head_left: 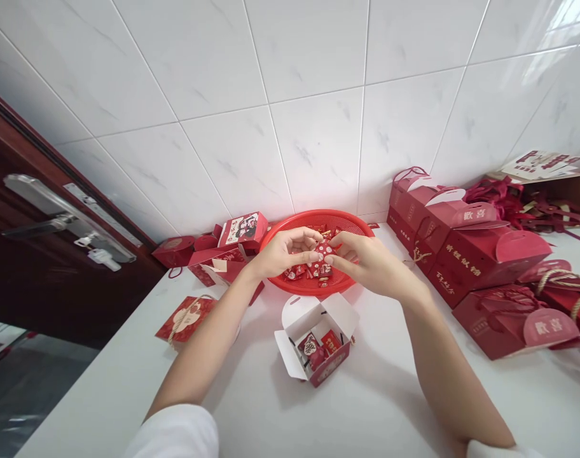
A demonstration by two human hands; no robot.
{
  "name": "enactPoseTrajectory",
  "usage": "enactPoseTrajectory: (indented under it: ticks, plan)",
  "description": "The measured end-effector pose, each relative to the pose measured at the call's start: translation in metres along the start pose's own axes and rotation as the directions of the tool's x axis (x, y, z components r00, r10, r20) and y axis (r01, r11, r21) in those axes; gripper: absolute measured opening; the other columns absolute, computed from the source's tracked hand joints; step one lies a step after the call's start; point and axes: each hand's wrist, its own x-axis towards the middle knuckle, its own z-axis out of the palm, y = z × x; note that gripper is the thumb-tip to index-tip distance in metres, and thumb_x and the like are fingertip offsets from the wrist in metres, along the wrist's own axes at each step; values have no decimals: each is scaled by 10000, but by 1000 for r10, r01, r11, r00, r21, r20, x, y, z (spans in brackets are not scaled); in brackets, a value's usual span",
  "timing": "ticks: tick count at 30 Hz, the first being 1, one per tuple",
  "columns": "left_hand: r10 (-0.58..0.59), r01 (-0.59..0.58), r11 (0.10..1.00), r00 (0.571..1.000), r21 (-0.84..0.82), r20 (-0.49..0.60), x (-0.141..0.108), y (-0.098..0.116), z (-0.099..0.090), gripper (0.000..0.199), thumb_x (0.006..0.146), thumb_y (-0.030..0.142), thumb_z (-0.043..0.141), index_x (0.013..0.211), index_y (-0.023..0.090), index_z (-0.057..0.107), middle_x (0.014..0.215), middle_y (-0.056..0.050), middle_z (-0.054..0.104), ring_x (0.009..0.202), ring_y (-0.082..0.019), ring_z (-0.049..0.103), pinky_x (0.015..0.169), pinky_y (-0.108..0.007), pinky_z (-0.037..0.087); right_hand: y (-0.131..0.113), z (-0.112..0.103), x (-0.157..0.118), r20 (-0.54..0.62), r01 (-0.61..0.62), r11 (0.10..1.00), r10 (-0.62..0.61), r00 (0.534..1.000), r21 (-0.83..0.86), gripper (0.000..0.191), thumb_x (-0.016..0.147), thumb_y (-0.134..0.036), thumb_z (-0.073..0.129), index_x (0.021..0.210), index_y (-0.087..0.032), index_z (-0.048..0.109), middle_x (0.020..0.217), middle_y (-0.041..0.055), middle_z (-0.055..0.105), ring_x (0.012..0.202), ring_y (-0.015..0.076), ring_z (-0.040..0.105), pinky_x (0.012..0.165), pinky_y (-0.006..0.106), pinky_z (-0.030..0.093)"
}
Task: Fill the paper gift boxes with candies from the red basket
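Both hands meet over a red plastic basket [290,285] that holds small red packets. Between the fingertips is a red packet with white dots [323,250]. My left hand [290,250] pinches its left side with thumb and fingers. On the other side, my right hand [361,256] has thumb and forefinger closed at the packet's edge. Nearer to me an open gift box [329,368], white inside with its flaps spread, contains a few red packets.
Red gift boxes [466,261] line the right side, with a carton of red ribbons [538,207] behind. More boxes [242,232] stand left of the basket. A patterned red box with rope [187,318] lies by my left forearm. A tiled wall [313,146] rises behind.
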Motion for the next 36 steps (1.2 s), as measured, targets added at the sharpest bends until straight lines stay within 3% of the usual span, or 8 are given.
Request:
enactPoseTrajectory:
  ticks: [6, 11, 14, 16, 21, 24, 28, 36]
  plan:
    - [67, -76, 997, 975, -33, -212, -34, 8, 16, 543, 771, 514, 768, 1177, 172, 653, 1035, -77, 702, 947, -203, 659, 840, -323, 560, -6, 11, 4, -65, 16, 900, 14, 998, 436, 291, 841, -436, 672, 951, -221, 510, 735, 10, 684, 687, 200, 686, 628, 325, 547]
    - [25, -41, 998, 965, -55, -262, -48, 3, 24, 637, 758, 466, 788, 1288, 181, 579, 1083, -87, 698, 917, -200, 673, 848, -337, 562, -9, 13, 3, -139, 58, 861, 15, 990, 506, 355, 811, -472, 704, 973, -228, 504, 795, 16, 676, 727, 208, 700, 681, 363, 592]
    - [58, -78, 995, 957, -60, -286, -58, 2, 25, 597, 789, 408, 770, 1299, 186, 555, 978, -59, 705, 863, -179, 678, 825, -314, 559, -9, 15, 2, -58, 9, 865, 22, 998, 502, 360, 805, -459, 710, 956, -239, 469, 749, -10, 650, 678, 196, 690, 669, 357, 586]
    - [69, -78, 997, 967, -28, -244, -68, 4, 21, 573, 804, 371, 760, 1308, 193, 553, 968, -56, 716, 865, -175, 682, 821, -300, 551, -9, 15, 1, 18, -14, 880, 6, 1000, 475, 338, 820, -443, 693, 951, -242, 454, 722, -20, 641, 669, 187, 678, 658, 342, 569]
    - [-21, 19, 997, 1000, 70, 22, -89, 9, -2, 451, 850, 354, 705, 1256, 178, 618, 920, -61, 749, 864, -187, 705, 842, -318, 548, -13, 15, -5, 190, 15, 949, -79, 979, 314, 196, 878, -352, 610, 960, -232, 478, 728, -24, 647, 681, 165, 644, 631, 292, 504]
    - [-72, 69, 982, 997, 178, 9, -94, 10, -12, 356, 866, 398, 666, 1146, 180, 685, 949, -65, 755, 900, -198, 700, 827, -308, 550, -14, 20, -6, 367, 4, 993, -49, 929, 122, 102, 895, -286, 560, 964, -225, 516, 751, -5, 677, 676, 171, 648, 607, 278, 481]
    - [-113, 91, 952, 992, 292, 60, -94, 14, -13, 302, 887, 418, 617, 1064, 197, 722, 995, -49, 754, 923, -199, 685, 832, -293, 536, -13, 25, -8, 353, 60, 977, 17, 935, -206, 89, 904, -242, 550, 983, -214, 580, 878, 47, 708, 749, 191, 656, 624, 272, 458]
    - [-288, 164, 904, 916, 396, 278, -100, 14, -15, 379, 833, 410, 671, 1167, 233, 703, 1124, -53, 731, 993, -212, 678, 837, -259, 495, -16, 0, -27, 388, 70, 947, 61, 920, -313, 191, 927, -407, 544, 981, -231, 594, 880, 56, 699, 800, 231, 662, 664, 316, 477]
